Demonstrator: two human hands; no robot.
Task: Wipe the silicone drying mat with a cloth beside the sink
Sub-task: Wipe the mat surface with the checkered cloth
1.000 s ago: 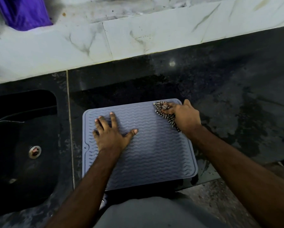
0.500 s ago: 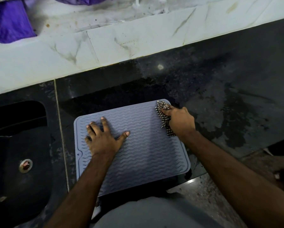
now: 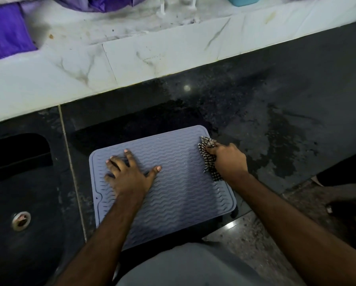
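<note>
Mat (image 3: 179,195) partly hiding under your forearms, your left hand (image 3: 127,176) pressing flat on it, your right hand (image 3: 228,162) gripping the checked cloth (image 3: 209,159) at its right edge.

bare forearms, no sleeves, pale painted fingernails, grey garment (image 3: 193,267) below

You will find no legible text, label, brand, number or sign in this view. The silicone drying mat (image 3: 173,186) carries only a raised wave pattern, with no marking. The cloth (image 3: 209,159) shows a black-and-white check, with no lettering. The marble ledge (image 3: 131,65) bears veins and stains only.
</note>
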